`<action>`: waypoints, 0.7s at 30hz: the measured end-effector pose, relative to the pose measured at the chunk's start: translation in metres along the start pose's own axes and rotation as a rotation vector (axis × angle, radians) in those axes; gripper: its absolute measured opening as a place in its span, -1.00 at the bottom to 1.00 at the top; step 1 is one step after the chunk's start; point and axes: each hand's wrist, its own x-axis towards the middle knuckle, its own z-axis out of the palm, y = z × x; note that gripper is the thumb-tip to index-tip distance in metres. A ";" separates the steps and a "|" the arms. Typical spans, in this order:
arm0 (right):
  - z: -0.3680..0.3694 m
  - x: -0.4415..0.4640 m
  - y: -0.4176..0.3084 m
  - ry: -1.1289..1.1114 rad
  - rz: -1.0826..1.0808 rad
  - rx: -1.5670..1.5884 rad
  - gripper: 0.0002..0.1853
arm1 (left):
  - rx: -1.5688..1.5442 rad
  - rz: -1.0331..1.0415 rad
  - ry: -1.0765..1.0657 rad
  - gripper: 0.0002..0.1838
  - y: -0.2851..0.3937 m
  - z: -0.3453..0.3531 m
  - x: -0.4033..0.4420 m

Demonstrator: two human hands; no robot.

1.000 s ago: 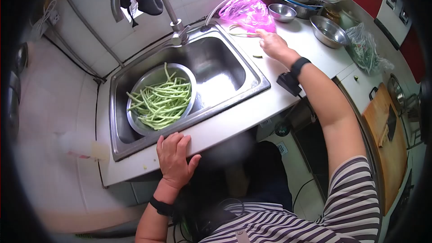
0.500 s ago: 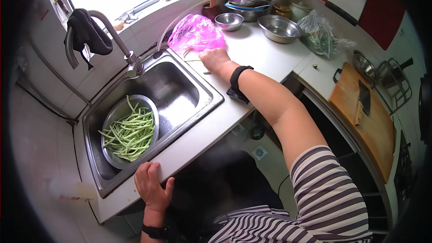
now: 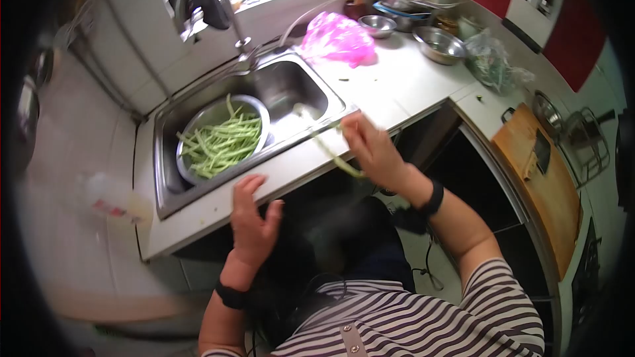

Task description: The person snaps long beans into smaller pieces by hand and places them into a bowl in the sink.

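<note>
My right hand (image 3: 376, 153) is closed on a long green bean (image 3: 335, 158), blurred by motion, over the counter's front edge. My left hand (image 3: 254, 221) hovers at that edge, holding nothing, thumb apart from the fingers. In the sink (image 3: 316, 116), to the left, rests a metal bowl (image 3: 266, 116) heaped with green beans (image 3: 221, 139). At the back of the counter lies a crumpled pink plastic bag (image 3: 338, 38). A small bean piece (image 3: 343, 80) is on the white surface in front of it.
The faucet (image 3: 242, 46) rises behind the sink with a dark cloth (image 3: 198, 1) over it. Metal bowls (image 3: 439, 46) and a clear bag of greens (image 3: 488, 63) stand at the back right. A cutting board (image 3: 539, 192) carries a cleaver (image 3: 542, 152) on the right.
My right hand has come back from beside the pink bag toward my body, bringing a green bean. My left hand has lifted off the counter edge. The view has shifted.
</note>
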 end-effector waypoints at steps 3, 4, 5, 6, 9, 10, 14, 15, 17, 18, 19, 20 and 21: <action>0.036 -0.063 -0.021 -0.207 -0.029 0.073 -0.80 | 0.096 0.191 -0.092 -0.35 0.044 0.004 -0.009; 0.041 -0.077 -0.030 -0.253 -0.096 0.002 -0.78 | 0.089 0.237 -0.161 -0.29 0.056 0.007 -0.013; 0.046 -0.089 -0.037 -0.300 -0.165 -0.065 -0.75 | 0.133 0.264 -0.205 -0.30 0.056 0.014 -0.019; 0.048 -0.097 -0.040 -0.295 -0.195 -0.057 -0.74 | 0.008 0.033 -0.365 -0.36 0.060 0.015 -0.027; 0.046 -0.105 -0.043 -0.243 -0.271 -0.103 -0.74 | -0.276 -0.213 -0.464 -0.57 0.056 0.018 -0.050; 0.043 -0.106 -0.044 -0.292 -0.283 -0.164 -0.74 | -0.234 -0.261 -0.524 -0.62 0.057 0.016 -0.052; 0.047 -0.113 -0.044 -0.384 -0.301 -0.290 -0.80 | -0.169 -0.272 -0.520 -0.76 0.053 0.023 -0.064; 0.047 -0.112 -0.044 -0.374 -0.302 -0.306 -0.81 | -0.142 -0.234 -0.496 -0.78 0.050 0.024 -0.066; 0.047 -0.111 -0.044 -0.360 -0.298 -0.338 -0.82 | -0.094 -0.161 -0.452 -0.81 0.047 0.026 -0.070; 0.048 -0.112 -0.045 -0.369 -0.293 -0.328 -0.82 | -0.060 -0.157 -0.454 -0.83 0.047 0.025 -0.071; 0.049 -0.113 -0.046 -0.376 -0.288 -0.318 -0.82 | -0.025 -0.152 -0.458 -0.85 0.047 0.025 -0.071; 0.050 -0.113 -0.046 -0.380 -0.285 -0.310 -0.82 | 0.011 -0.143 -0.461 -0.86 0.047 0.024 -0.071; 0.050 -0.114 -0.046 -0.428 -0.283 -0.352 -0.83 | 0.055 -0.117 -0.449 -0.88 0.048 0.024 -0.071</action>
